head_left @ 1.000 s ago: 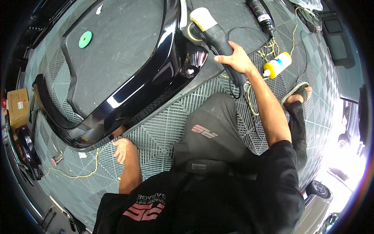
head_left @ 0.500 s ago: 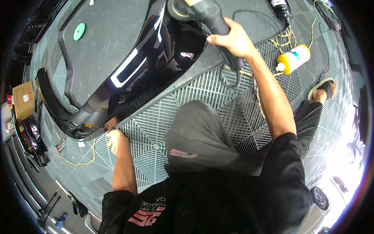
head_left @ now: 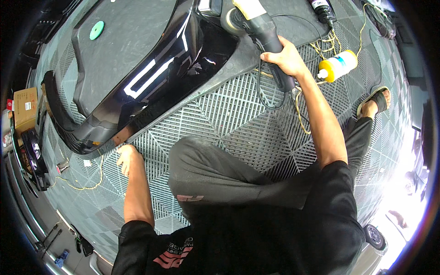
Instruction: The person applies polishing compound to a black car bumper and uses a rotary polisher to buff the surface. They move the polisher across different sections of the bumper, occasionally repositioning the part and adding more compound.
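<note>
My right hand [head_left: 291, 59] is wrapped round the grip of a black polisher [head_left: 266, 39], a yellowish band near its head. Its round pad [head_left: 233, 20] is tilted on edge beside the upper right end of a glossy black car bumper [head_left: 183, 64]; whether pad and bumper touch, I cannot tell. The bumper curves from the top down to the lower left. My left hand [head_left: 129, 159] is just below the bumper's lower edge, fingers bent downward and somewhat apart, with nothing seen in them. Whether it touches the bumper or floor is unclear.
Under the bumper lies a dark mat [head_left: 123, 50] with a green round pad [head_left: 96, 30]. At right are a yellow-and-white bottle [head_left: 339, 65], a black bottle [head_left: 323, 10] and tangled yellow cord [head_left: 331, 42]. A cardboard box [head_left: 24, 107] stands far left on the grated tile floor [head_left: 229, 119].
My right hand has drawn the polisher right and slightly down, its pad now at the bumper's right edge. My left hand appears slightly lower and farther left; the whole view has shifted.
</note>
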{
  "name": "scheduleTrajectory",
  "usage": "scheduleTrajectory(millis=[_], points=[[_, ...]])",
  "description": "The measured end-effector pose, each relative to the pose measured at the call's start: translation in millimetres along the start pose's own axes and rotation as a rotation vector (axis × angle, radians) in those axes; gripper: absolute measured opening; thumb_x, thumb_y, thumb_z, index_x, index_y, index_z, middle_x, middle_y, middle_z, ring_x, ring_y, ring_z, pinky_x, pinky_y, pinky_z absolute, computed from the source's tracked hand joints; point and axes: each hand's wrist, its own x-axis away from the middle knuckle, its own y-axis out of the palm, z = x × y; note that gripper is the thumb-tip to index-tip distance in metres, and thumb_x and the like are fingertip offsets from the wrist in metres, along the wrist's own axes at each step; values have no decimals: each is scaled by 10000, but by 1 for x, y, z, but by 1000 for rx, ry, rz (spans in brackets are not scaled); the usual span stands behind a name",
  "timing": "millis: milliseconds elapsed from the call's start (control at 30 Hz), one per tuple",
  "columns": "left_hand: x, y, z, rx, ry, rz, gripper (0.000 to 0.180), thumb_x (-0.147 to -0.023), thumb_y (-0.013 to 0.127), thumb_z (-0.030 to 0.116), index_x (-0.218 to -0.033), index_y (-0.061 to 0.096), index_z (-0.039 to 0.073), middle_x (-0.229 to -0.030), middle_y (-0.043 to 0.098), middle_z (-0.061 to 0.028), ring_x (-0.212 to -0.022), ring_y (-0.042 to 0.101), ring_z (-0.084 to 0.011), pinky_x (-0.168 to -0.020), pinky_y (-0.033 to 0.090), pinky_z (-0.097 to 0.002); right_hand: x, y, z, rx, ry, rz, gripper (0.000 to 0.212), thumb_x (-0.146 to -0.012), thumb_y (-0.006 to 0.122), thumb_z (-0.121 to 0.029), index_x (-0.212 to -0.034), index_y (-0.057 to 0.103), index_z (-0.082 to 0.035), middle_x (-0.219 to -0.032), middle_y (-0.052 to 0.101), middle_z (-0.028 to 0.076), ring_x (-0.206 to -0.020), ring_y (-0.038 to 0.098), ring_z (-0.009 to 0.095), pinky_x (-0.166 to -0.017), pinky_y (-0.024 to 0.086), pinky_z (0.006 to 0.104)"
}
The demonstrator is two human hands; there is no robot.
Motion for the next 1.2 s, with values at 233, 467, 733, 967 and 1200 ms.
scheduleTrajectory(millis=[233,467,733,967,1200], points=[[-4,5,-1,30,5,-20,810,-962,532,603,-1552,415,60,-1594,216,-432,-1509,220,-544,-1184,211,-707,18,-2,0,-59,71,1,708,-710,856,-339,-1261,641,50,-1057,718,131,-939,675,208,-889,539,347],[-3,6,-1,-8,26,-15,840,-935,548,629,-1542,428,61,-1605,225,-414,-1501,236,-538,-1185,202,-703,9,1,-12,-175,117,-20,661,-737,865,-359,-1220,657,41,-1051,714,135,-945,667,208,-893,528,354],[-6,18,-3,3,44,34,825,-928,558,618,-1541,431,81,-1571,273,-436,-1494,232,-569,-1166,217,-724,4,16,-27,-268,132,4,663,-745,864,-340,-1242,637,35,-1035,702,136,-897,658,211,-817,550,369],[-5,20,-4,-29,61,15,859,-920,563,629,-1572,426,86,-1598,255,-418,-1503,201,-581,-1151,211,-759,52,30,-22,-662,298,-49,465,-827,842,-277,-1151,638,-13,-925,695,97,-758,683,182,-705,578,340],[0,12,-3,36,57,7,863,-919,566,625,-1567,422,74,-1624,237,-393,-1539,158,-544,-1164,169,-765,69,74,-31,-682,160,-130,385,-848,811,-178,-1137,610,-24,-861,686,76,-725,678,173,-689,568,333]])
